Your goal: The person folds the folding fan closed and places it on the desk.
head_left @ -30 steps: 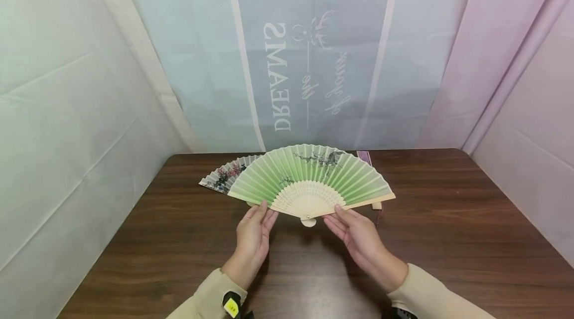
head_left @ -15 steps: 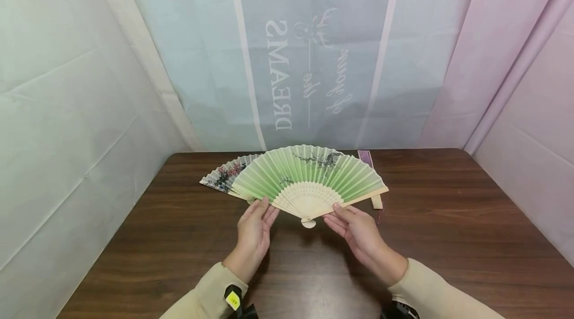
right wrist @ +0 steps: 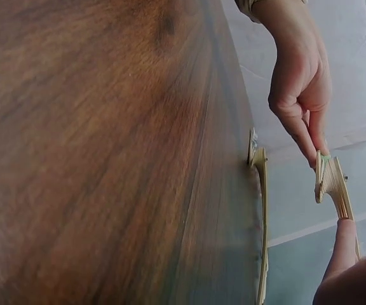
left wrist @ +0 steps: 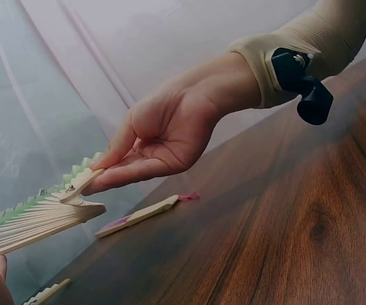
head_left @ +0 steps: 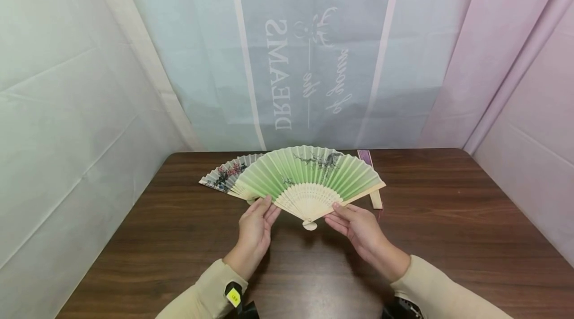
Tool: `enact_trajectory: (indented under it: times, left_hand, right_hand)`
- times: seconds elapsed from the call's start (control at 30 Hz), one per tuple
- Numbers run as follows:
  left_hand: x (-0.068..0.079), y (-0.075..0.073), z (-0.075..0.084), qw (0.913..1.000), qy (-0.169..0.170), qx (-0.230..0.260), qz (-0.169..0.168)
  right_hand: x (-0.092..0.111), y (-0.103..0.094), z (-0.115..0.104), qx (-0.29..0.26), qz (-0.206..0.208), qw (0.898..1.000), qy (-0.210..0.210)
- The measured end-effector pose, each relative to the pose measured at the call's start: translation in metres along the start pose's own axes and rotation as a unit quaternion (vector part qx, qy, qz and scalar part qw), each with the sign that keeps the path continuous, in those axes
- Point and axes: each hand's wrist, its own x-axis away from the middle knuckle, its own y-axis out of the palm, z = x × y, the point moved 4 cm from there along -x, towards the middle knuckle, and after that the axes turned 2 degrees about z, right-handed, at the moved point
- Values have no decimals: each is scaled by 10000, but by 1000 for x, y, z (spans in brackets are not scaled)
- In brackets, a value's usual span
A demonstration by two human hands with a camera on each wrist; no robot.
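Note:
A green folding fan (head_left: 309, 172) with pale slatted ribs and a dark branch print is spread above the table in the head view. My left hand (head_left: 254, 232) pinches its left guard stick between thumb and fingers. At the opposite guard stick, my right hand (head_left: 360, 234) pinches in the same way. The rounded pivot end points toward me, between the hands. In the left wrist view the ribs (left wrist: 37, 222) are seen edge-on, the right hand (left wrist: 170, 127) at the far side. The right wrist view shows the left hand (right wrist: 304, 89) gripping the fan's other edge.
Behind the green fan, a spread white fan with a flower print (head_left: 229, 175) lies on the brown wooden table (head_left: 448, 239), partly hidden. To the right lies a folded fan (head_left: 376, 200) with purple cloth and a reddish tassel. Fabric walls (head_left: 314, 79) surround the table.
The green fan's spread has narrowed: its right tip has moved left and down, its left edge inward to the right. Both hands keep their hold and barely move.

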Motion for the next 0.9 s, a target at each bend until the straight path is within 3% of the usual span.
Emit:
enact_trajectory:
  times: [0.9]
  left_hand:
    - [-5, 8, 0, 9998, -43, -35, -203]
  right_hand:
    - [-5, -2, -4, 366, -279, 9989, 56]
